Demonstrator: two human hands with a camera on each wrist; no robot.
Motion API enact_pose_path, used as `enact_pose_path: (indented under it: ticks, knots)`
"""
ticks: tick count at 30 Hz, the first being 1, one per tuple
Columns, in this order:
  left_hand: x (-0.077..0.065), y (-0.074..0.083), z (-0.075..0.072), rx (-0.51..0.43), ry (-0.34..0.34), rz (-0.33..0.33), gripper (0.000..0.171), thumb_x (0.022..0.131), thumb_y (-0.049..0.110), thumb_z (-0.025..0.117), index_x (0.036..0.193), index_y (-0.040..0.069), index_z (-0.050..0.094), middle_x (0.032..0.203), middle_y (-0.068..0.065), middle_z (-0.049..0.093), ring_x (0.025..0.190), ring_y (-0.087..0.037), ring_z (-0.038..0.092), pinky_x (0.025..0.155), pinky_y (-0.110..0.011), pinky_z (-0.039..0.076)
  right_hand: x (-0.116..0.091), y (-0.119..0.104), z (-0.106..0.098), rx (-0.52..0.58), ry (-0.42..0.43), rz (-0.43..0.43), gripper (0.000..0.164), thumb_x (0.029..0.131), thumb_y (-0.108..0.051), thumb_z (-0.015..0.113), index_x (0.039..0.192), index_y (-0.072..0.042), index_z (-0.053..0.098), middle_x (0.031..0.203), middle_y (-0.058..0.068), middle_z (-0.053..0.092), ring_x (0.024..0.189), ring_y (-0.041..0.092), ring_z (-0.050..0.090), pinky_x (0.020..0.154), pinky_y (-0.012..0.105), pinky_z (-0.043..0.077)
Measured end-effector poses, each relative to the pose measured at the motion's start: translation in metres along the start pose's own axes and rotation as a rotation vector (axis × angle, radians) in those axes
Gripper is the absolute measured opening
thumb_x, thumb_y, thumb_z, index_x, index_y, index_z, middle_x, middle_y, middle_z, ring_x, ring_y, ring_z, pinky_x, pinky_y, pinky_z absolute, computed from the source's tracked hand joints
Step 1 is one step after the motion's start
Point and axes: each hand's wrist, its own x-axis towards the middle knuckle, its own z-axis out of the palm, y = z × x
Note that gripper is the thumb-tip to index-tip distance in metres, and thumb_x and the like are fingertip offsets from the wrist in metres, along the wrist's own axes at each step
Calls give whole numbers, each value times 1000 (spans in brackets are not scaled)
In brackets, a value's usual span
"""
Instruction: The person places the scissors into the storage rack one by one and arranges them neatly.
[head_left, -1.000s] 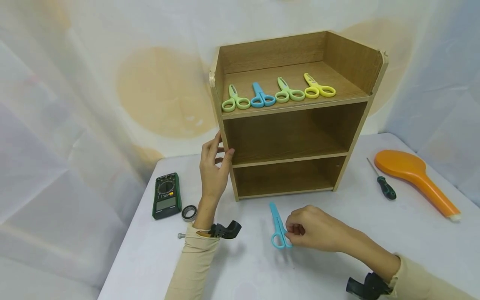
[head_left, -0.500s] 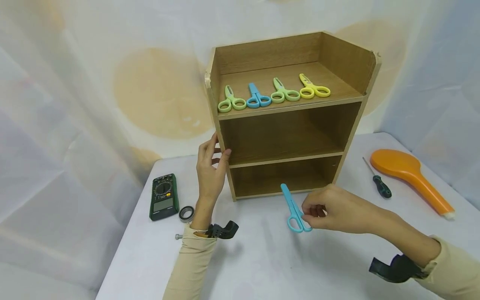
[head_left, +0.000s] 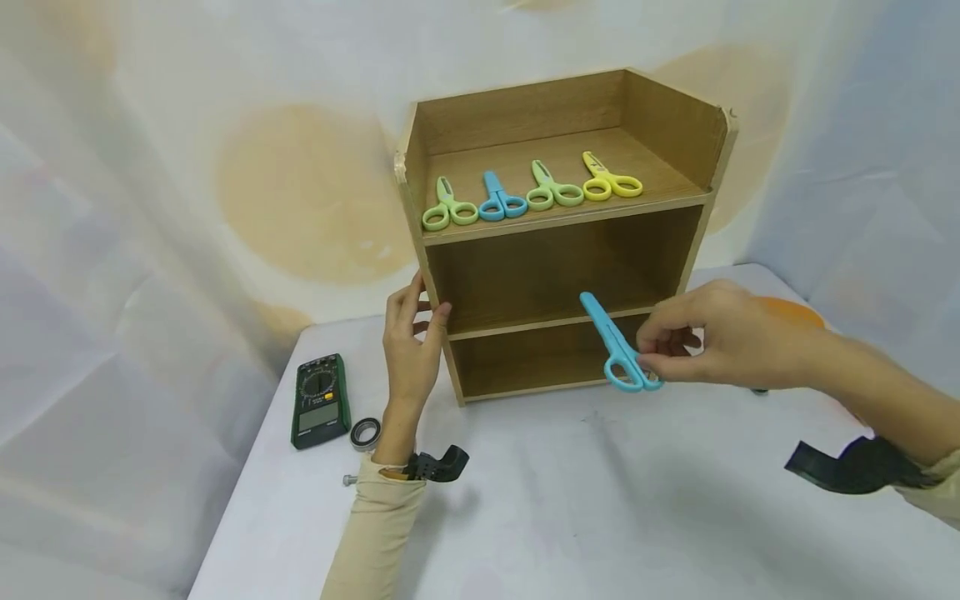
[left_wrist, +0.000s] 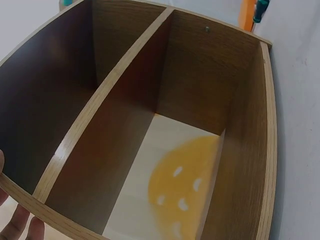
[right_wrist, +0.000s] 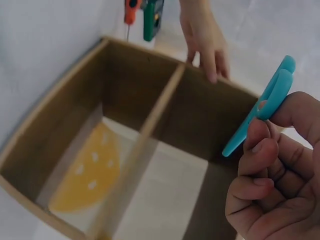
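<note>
Light blue scissors point(head_left: 606, 332) hang in the air before the wooden shelf unit point(head_left: 525, 121), blades pointing up and left. My right hand point(head_left: 723, 335) pinches them by one handle loop between thumb and fingers; the right wrist view shows the scissors point(right_wrist: 272, 100) from the side. At the unit's left side, my left hand point(head_left: 411, 362) grips the side panel, thumb at the front edge and fingers point(left_wrist: 19, 222) on the outer face. Along the top shelf lie green scissors point(head_left: 450, 208), blue scissors point(head_left: 501, 200), a second green pair point(head_left: 553, 190) and yellow scissors point(head_left: 609, 179).
Left on the white table are a multimeter point(head_left: 321, 400), a ring bearing point(head_left: 366, 433) and a bolt point(head_left: 349, 480). Behind my right hand, an orange paddle-shaped object point(head_left: 791, 312) and a screwdriver point(head_left: 760, 392) are mostly hidden. A patterned cloth hangs behind the unit.
My right hand has lifted the light blue scissors off the table, up and to the right, to the height of the middle shelf board. The left hand keeps its grip on the side panel.
</note>
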Motion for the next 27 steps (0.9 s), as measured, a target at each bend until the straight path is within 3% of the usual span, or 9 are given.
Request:
enact_pose_path:
  ticks: [6, 10, 16, 27]
  knots:
    - [-1, -2, -2, 12, 4, -13, 55, 96, 2, 66, 146, -5, 46, 128, -24, 51, 104, -32, 60, 80, -39, 53, 8, 6, -30, -54, 31, 5, 29, 78, -3, 84, 86, -27, 71, 75, -21, 61, 66, 2, 58, 57, 19, 50]
    - [-1, -1, -1, 3, 2, -3, 54, 96, 1, 66, 146, -6, 46, 128, -25, 51, 104, -34, 60, 79, -50, 53, 7, 10, -45, -119, 54, 109, 27, 78, -5, 85, 85, -27, 71, 74, -19, 62, 66, 5, 58, 58, 19, 49]
    - [0, 0, 0, -5, 0, 12, 54, 96, 1, 66, 145, -6, 46, 127, -25, 51, 103, -37, 60, 79, -52, 53, 7, 18, -69, -224, 84, 292, 17, 81, -9, 84, 85, -21, 72, 73, -14, 63, 66, 8, 58, 58, 19, 49]
    - [-1, -2, 1, 23, 5, 0, 55, 96, 1, 65, 147, -4, 45, 128, -23, 50, 104, -35, 60, 79, -50, 53, 21, 45, -96, -371, 28, 368, 5, 88, -14, 78, 88, -12, 74, 73, -6, 65, 61, 11, 54, 55, 21, 47]
